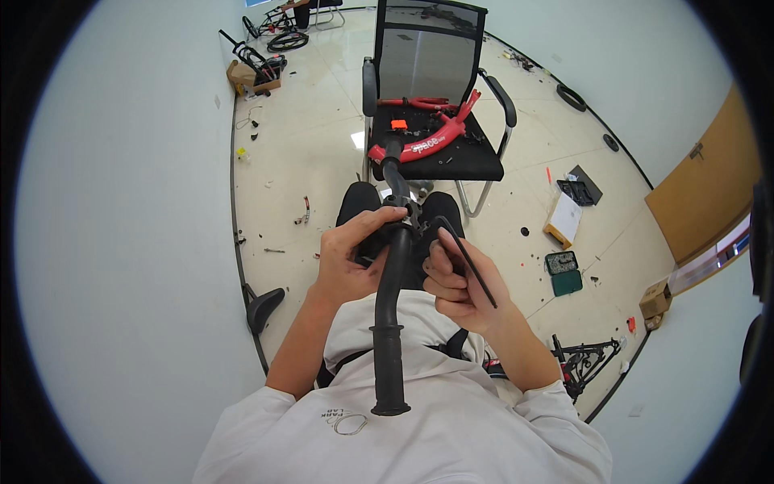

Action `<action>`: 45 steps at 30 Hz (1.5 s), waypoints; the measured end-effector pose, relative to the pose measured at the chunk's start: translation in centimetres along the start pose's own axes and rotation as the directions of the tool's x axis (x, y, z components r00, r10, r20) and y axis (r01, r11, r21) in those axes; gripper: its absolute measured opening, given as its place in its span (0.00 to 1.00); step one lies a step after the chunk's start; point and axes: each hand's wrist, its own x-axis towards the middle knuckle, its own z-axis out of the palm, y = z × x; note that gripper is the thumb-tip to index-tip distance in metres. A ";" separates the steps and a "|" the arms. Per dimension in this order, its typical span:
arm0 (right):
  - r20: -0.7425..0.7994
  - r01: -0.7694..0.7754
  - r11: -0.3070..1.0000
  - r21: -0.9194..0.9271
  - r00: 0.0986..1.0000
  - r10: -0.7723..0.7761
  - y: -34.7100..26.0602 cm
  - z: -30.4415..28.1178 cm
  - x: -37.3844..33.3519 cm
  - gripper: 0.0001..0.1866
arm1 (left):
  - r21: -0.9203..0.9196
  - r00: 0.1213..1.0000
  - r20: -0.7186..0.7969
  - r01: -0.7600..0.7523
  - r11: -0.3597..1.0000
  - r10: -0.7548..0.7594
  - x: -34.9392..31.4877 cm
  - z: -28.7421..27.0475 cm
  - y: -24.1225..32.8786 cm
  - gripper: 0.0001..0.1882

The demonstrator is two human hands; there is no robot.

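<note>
The left hand (pixel 345 256), curled partly closed, held a black handlebar (pixel 389 278) near its clamp (pixel 408 213), the bar stretching lengthwise over the lap, its far end above the chair seat (pixel 480 167) near the front left corner. The right hand (pixel 466 282), fingers mostly folded, pinched a hex key (pixel 474 270), bent end beside the clamp; a red frame part (pixel 439 143) lay along the seat's front edge.

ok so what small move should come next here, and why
Probably check that the hex key is seated: the right hand has its bent end at the clamp, the left hand holds the handlebar there, and seating can't be made out.
</note>
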 end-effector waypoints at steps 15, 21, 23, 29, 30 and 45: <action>0.717 0.475 -0.709 -0.521 0.694 -0.063 -4.6 5.7 -2.7 0.11 | -0.117 0.994 0.085 0.079 0.990 -0.069 0.2 -1.2 -0.2 0.24; 0.626 0.651 -0.409 -0.639 0.750 0.215 -6.0 11.1 2.3 0.13 | -0.131 0.981 0.187 0.066 0.989 -0.041 0.0 -2.1 0.3 0.24; 0.602 0.602 -0.323 -0.730 0.790 0.113 -6.9 11.7 4.7 0.14 | -0.156 0.983 0.176 0.087 0.984 -0.059 -0.1 -1.8 0.3 0.25; 0.172 0.176 0.515 -0.839 0.984 -0.055 -9.5 8.3 7.8 0.15 | -0.216 0.986 0.135 0.123 0.969 -0.096 -0.1 -2.1 1.2 0.22; 0.097 0.124 0.597 -0.793 0.992 -0.078 -10.0 7.3 7.1 0.14 | -0.218 0.989 0.135 0.082 0.973 -0.053 0.1 -2.0 1.1 0.22; 0.301 0.298 -0.145 -0.943 0.586 -0.753 -4.1 -0.9 -1.8 0.06 | -0.246 0.990 -0.041 0.123 0.961 -0.138 0.1 -2.2 0.5 0.29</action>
